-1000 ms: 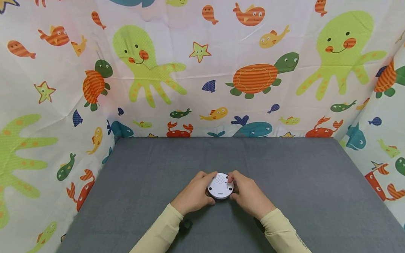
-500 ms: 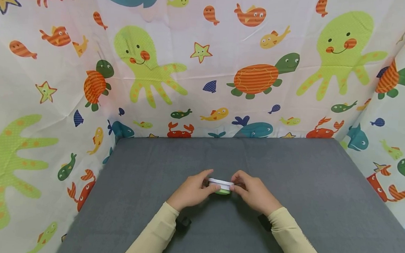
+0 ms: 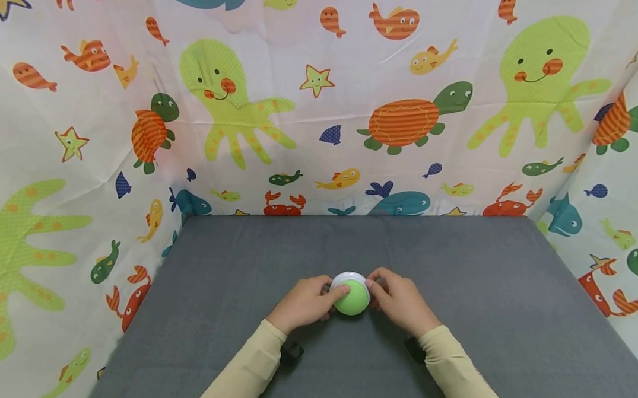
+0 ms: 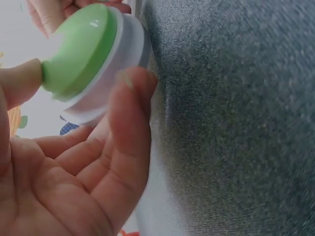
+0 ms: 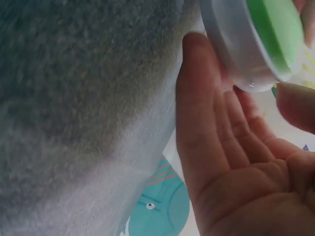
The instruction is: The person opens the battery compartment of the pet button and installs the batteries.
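Observation:
A round buzzer button with a green dome (image 3: 353,301) and a white base (image 3: 342,277) is held between both hands over the table, dome tilted up toward the head camera. My left hand (image 3: 305,300) grips its left side. In the left wrist view the thumb (image 4: 24,81) presses on the green dome while the curled fingers (image 4: 130,113) lie along the white base. On the other side, my right hand (image 3: 404,302) pinches the rim. The right wrist view has the right thumb (image 5: 295,105) near the dome's edge and fingers (image 5: 197,88) under the base. The underside is hidden.
A grey cloth-covered table (image 3: 252,249) spreads under the hands. Behind it and along the sides hangs a white curtain (image 3: 300,139) printed with sea animals. A black wrist device (image 3: 292,352) sits below the left wrist, another one (image 3: 415,350) below the right.
The buzzer button has been turned over: first its white underside with small holes faced up, then it stood edge-on, and now the green dome shows. Both hands have shifted their grip around it.

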`<act>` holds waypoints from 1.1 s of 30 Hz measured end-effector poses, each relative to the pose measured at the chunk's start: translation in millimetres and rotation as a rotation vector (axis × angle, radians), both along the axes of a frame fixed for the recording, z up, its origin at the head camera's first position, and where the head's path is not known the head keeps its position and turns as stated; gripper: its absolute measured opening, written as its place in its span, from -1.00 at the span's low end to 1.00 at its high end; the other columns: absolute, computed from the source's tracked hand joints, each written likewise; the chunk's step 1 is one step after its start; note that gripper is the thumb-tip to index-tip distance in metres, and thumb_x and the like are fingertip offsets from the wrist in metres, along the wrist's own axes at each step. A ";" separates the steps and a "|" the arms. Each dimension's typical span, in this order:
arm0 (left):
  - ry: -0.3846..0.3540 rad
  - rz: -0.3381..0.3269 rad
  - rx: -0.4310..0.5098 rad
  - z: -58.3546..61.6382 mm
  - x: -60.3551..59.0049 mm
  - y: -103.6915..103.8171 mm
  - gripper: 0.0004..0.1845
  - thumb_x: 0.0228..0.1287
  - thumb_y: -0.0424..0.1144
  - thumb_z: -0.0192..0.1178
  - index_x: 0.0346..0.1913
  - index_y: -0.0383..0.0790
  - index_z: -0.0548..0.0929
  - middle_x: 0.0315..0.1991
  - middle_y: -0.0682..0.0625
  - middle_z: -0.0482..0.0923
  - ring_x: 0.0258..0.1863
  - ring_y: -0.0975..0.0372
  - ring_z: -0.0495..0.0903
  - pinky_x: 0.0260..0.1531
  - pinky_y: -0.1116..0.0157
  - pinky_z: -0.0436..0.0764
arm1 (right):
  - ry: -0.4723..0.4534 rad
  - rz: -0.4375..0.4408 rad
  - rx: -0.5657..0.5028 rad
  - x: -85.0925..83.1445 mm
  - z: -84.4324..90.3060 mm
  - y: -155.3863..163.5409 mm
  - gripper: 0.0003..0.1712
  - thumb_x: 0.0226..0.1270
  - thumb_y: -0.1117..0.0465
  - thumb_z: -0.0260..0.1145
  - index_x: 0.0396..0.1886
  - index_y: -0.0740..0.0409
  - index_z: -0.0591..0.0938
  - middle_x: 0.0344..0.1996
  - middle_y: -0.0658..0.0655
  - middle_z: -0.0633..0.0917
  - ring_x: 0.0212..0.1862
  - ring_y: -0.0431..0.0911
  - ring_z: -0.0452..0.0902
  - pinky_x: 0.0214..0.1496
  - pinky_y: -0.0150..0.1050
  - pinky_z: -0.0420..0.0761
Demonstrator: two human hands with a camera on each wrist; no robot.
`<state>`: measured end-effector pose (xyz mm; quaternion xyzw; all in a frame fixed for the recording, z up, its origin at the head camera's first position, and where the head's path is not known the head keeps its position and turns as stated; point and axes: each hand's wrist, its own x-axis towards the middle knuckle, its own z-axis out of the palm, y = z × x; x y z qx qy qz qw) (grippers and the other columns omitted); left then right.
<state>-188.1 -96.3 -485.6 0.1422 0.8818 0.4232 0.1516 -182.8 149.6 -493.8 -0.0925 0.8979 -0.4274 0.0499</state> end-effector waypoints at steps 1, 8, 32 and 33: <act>0.002 0.004 -0.013 -0.5 0.2 0.3 -0.48 0.56 0.30 0.20 0.07 -0.11 0.73 -0.41 -0.06 0.77 -0.54 0.23 0.65 -0.49 0.24 0.55 | 0.003 0.006 0.011 0.2 -0.6 -0.2 -0.73 0.68 -0.02 0.28 0.10 0.02 0.70 -0.39 0.03 0.82 -0.36 -0.17 0.72 -0.28 -0.24 0.66; 0.053 -0.041 -0.094 -8.5 -1.1 1.4 -0.47 0.40 0.17 0.43 0.19 -0.14 0.66 -0.38 0.10 0.64 -0.43 0.29 0.56 -0.35 0.27 0.55 | 0.003 0.076 0.094 0.2 -8.3 -5.3 -0.21 0.24 -0.12 0.67 0.39 0.05 0.62 -0.23 -0.06 0.77 -0.25 -0.24 0.64 -0.18 -0.23 0.65; 0.132 -0.135 -0.116 -18.8 -3.2 7.7 -0.40 0.42 -0.01 0.46 0.40 -0.14 0.53 0.16 -0.06 0.74 0.05 0.17 0.73 0.07 0.09 0.67 | 0.093 0.089 0.299 4.9 -17.9 -7.9 -0.35 0.41 0.05 0.55 0.43 0.14 0.64 -0.08 0.07 0.66 -0.10 -0.16 0.50 0.12 -0.02 0.64; 0.128 -0.132 -0.115 -19.6 -2.9 6.8 -0.40 0.42 0.00 0.46 0.39 -0.14 0.54 0.14 -0.05 0.74 0.04 0.17 0.72 0.06 0.10 0.67 | 0.085 0.088 0.301 5.4 -18.4 -7.4 -0.35 0.42 0.04 0.55 0.42 0.15 0.64 -0.09 0.08 0.65 -0.11 -0.15 0.50 0.10 -0.02 0.64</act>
